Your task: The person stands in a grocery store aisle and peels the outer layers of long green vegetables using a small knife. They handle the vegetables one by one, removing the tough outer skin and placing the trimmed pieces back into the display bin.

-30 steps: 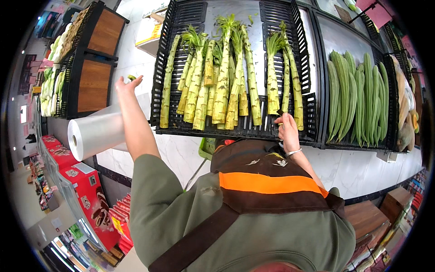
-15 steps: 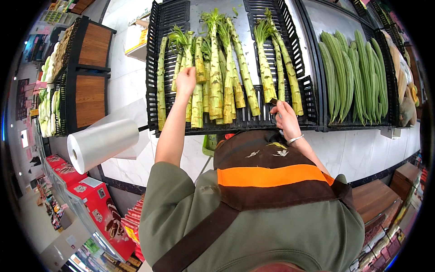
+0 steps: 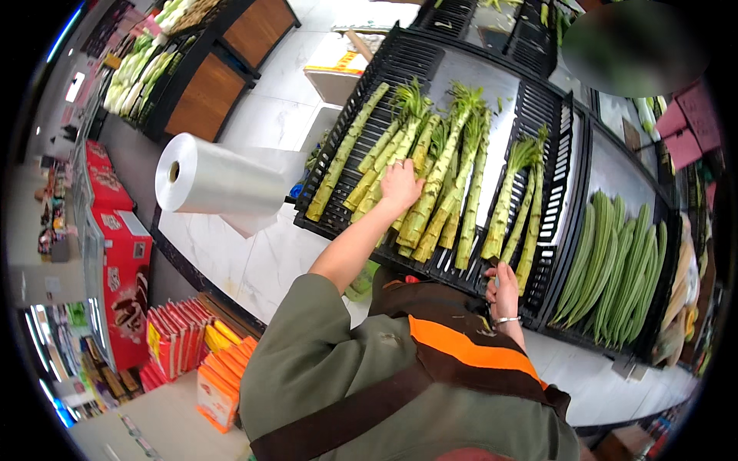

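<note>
Celtuce stems with leafy tops (image 3: 440, 183) lie side by side in a black slatted crate (image 3: 307, 217), cut ends toward me. My left hand (image 3: 401, 186) reaches into the left part of the row, its fingers curled over one stem; the palm side is hidden. At the crate's near edge, below the right-hand group of celtuce stems (image 3: 503, 215), my right hand (image 3: 503, 290) is closed on a small dark object (image 3: 492, 263). Most of that object is covered by the fingers, so its kind cannot be made out.
Ridged gourds (image 3: 615, 269) fill the crate to the right. On the left, a large roll of clear plastic bags (image 3: 223, 178) sticks out beside the crate. Beyond it stand a white carton (image 3: 334, 69) and a wood-panelled vegetable stand (image 3: 207, 92). Red freezers (image 3: 119, 269) line the far left.
The view has turned, so the crates now slant down to the right. My left hand stays among the left stems, its fingers less tightly bunched. My right hand remains by the crate's near edge.
</note>
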Tool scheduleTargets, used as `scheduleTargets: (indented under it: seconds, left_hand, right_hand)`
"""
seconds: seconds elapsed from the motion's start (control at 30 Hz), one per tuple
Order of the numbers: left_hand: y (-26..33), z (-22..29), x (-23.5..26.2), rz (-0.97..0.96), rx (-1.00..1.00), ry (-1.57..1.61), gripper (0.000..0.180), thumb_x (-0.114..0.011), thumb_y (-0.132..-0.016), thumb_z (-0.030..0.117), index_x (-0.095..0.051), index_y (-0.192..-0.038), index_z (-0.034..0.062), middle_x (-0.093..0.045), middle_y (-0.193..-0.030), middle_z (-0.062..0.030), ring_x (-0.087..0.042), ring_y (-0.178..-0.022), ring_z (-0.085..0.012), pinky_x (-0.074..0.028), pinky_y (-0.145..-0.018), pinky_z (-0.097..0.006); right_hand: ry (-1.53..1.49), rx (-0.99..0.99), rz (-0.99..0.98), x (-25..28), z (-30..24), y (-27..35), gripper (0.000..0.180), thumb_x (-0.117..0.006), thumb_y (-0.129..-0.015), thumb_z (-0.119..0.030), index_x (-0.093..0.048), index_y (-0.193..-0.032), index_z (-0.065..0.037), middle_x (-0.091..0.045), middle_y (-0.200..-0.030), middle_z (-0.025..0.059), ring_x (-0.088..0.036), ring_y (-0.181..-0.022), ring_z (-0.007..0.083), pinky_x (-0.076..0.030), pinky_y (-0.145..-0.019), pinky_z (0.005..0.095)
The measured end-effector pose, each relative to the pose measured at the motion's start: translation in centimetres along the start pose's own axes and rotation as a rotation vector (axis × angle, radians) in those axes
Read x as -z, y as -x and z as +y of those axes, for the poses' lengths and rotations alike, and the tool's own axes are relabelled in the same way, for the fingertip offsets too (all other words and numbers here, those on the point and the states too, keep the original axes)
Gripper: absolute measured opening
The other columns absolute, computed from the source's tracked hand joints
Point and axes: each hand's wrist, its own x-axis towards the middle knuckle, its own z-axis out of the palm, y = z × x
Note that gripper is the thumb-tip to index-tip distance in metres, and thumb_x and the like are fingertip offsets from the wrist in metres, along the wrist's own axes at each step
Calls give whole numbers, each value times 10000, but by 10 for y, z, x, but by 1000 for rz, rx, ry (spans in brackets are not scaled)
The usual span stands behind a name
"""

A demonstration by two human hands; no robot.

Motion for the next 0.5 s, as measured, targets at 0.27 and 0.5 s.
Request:
scheduleTargets:
  seconds: [0.27,0.5]
  left_hand:
    - [-2,0,-5,24,62,103,434,-651,-812,235,-473,-1139,13,-559,-1069,-190,-537,-1060,-339,-505,-824,-435]
    - [2,-1,-9,149,22,134,373,-641,-794,199,-507,-1080,1,-553,-1070,-187,-537,-1042,-326,-518,-805,-397]
  right_hand:
    - [-73,-179,28,-8,-11,-7,467,-485,-968,-415,-504,-1113,28,-383,-582,-41,-296,-470,63,-229,-421,224]
    - [-397,-605,-231,-1,-12,-19,646,-315,-952,-599,-552,-1075,-11,-330,-563,-23,-303,-504,111,-236,-443,251]
